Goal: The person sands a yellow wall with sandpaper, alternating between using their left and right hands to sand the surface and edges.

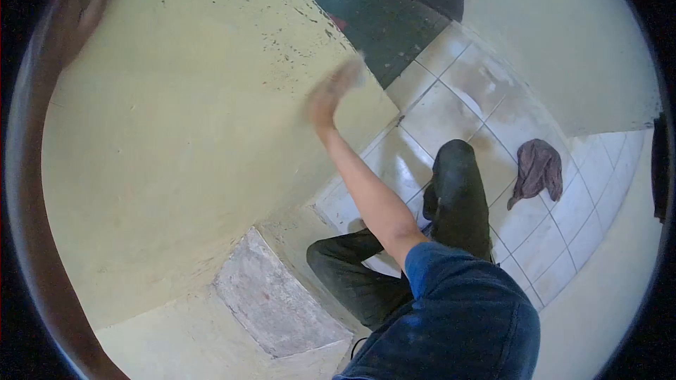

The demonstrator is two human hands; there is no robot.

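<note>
My right hand (pixel 336 93), smeared by motion, is at the right edge of a pale yellow wall (pixel 176 148). A small pale patch shows at its fingertips, seemingly a thing held in the fingers, too blurred to name. Dark chips and specks mark the paint along the edge just above this hand. At the upper left, in shadow, my left hand (pixel 91 0) rests against the same wall with its fingers stretched out. Its fingertips are partly cut off by the frame's dark rim.
A crumpled brownish-purple cloth (pixel 538 171) lies on the white tiled floor (pixel 451 116). My bent legs (pixel 459 197) are over the tiles. A rough grey-topped ledge (pixel 282 299) juts from the wall below. Beyond the wall's edge is a dark green floor (pixel 373 14); another pale wall (pixel 563 42) stands right.
</note>
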